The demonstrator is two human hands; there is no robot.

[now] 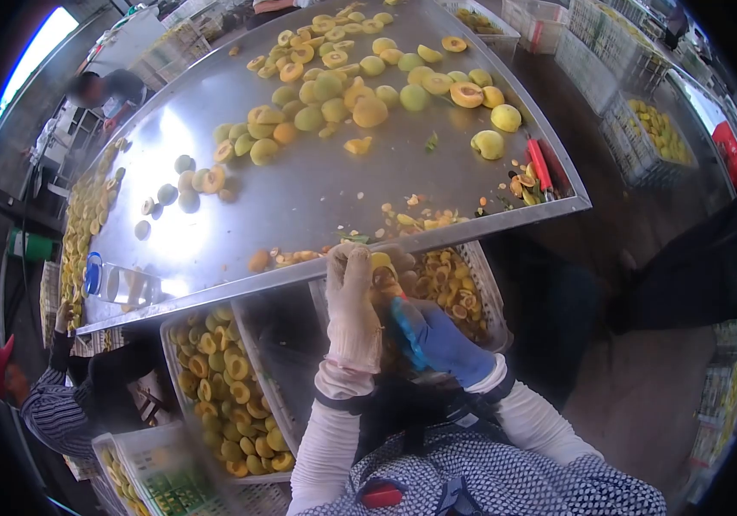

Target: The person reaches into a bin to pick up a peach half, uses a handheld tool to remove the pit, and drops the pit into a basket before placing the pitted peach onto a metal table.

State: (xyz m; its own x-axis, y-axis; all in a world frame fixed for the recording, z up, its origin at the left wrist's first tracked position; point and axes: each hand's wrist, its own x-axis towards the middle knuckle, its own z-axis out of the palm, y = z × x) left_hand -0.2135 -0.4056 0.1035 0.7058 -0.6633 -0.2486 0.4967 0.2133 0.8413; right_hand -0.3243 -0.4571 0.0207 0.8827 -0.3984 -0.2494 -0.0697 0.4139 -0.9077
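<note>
My left hand (351, 297), in a pale glove, is closed around a yellow peach (382, 262) just below the front edge of the steel table (317, 189). My right hand (441, 340), in a blue glove, grips a blue-handled pitting tool (406, 331) pointed up at the fruit. Both hands hover over a white crate (490, 292) of cut peach halves. A heap of whole and halved peaches (360, 86) lies on the far part of the table.
A second white crate (222, 387) of peach halves sits lower left. A red-handled tool (540, 165) lies at the table's right corner, a blue-capped bottle (115, 279) at its left. A person in a striped sleeve (55, 404) works at left; more crates (643, 138) stand upper right.
</note>
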